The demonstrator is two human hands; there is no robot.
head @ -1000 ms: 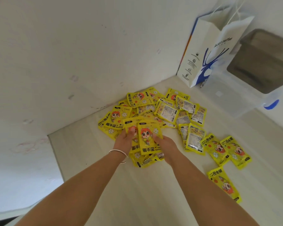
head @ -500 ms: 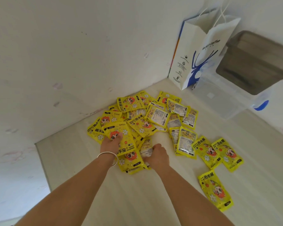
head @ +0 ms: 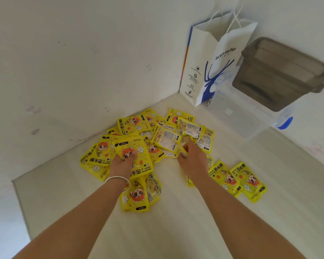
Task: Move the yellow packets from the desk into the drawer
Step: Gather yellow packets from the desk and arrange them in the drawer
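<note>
A heap of several yellow hand-warmer packets (head: 165,135) lies on the pale desk (head: 176,230), pushed toward the wall corner. My left hand (head: 123,164), with a silver bangle on the wrist, grips a stack of yellow packets (head: 138,161) at the heap's near left. My right hand (head: 193,157) pinches the edge of a packet (head: 182,147) in the middle of the heap. Two packets (head: 238,179) lie apart on the right. No drawer is in view.
A white and blue paper bag (head: 211,62) stands in the far corner. Beside it sits a clear plastic box (head: 251,116) with a grey lid (head: 284,70). White walls close the desk at the back and left; the desk's left edge (head: 21,202) drops off.
My left hand stayed on its stack of packets. My right hand moved up and right into the heap and took hold of another packet. The view shifted, and the lone near-right packet is gone from view.
</note>
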